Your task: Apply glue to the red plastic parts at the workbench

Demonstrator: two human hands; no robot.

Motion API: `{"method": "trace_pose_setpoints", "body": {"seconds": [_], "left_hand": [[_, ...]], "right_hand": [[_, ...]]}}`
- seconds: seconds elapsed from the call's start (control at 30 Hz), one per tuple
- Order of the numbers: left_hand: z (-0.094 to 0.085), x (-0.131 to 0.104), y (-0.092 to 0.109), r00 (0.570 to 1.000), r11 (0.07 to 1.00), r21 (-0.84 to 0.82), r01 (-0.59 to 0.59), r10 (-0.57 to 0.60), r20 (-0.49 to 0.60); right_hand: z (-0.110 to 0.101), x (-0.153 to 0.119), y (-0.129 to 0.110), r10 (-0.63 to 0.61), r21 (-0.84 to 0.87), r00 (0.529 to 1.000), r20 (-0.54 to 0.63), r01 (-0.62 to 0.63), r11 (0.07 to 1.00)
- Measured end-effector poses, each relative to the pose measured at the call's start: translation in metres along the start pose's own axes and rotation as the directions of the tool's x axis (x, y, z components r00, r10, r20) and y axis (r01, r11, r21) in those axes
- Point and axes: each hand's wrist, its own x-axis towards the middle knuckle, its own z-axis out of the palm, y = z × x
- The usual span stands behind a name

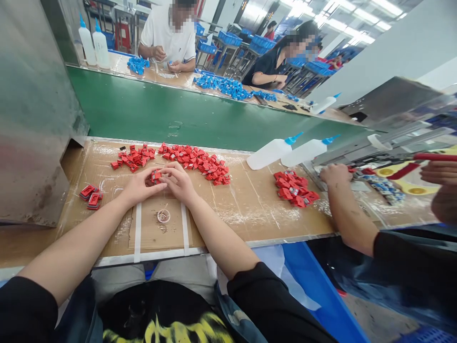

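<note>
Between my two hands, above the cardboard mat, is a small red plastic part with a greyish area on it. My left hand curls round its left side. From the right, the fingers of my right hand close on the same part. Just beyond my hands lie a small heap of red parts and a longer heap of red parts. A few red-and-grey pieces rest to the left. Below my hands a thin pale ring lies on the cardboard mat.
Two white squeeze bottles stand tilted in view at the back right, near another red heap. A co-worker's hand works at the right. A green belt separates two people and blue parts. A metal housing borders the left.
</note>
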Motion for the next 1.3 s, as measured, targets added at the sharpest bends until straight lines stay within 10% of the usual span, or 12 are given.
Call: {"method": "trace_pose_setpoints", "body": {"seconds": [0.3, 0.7, 0.87, 1.0, 1.3], "left_hand": [[-0.005, -0.001, 0.009, 0.995, 0.976, -0.213, 0.040, -0.059, -0.085], [0.006, -0.008, 0.023, 0.972, 0.907, 0.384, -0.173, 0.220, -0.081], [0.009, -0.003, 0.021, 0.997, 0.999, 0.005, -0.036, 0.036, -0.063], [0.007, -0.002, 0.019, 0.986, 0.896, -0.413, 0.166, -0.143, 0.087], [0.002, 0.000, 0.017, 0.938, 0.831, -0.437, 0.344, -0.288, 0.190]], "right_hand": [[0.000, -0.002, -0.001, -0.034, 0.150, 0.998, 0.044, 0.027, 0.988], [0.013, 0.000, -0.008, 0.110, 0.308, 0.978, 0.175, -0.161, 0.938], [0.006, 0.004, -0.008, 0.095, 0.329, 0.966, 0.242, -0.173, 0.928], [0.002, 0.009, -0.010, -0.011, 0.289, 0.982, 0.188, -0.045, 0.956], [0.007, 0.011, -0.010, 0.003, 0.314, 0.977, 0.214, -0.072, 0.947]]}}
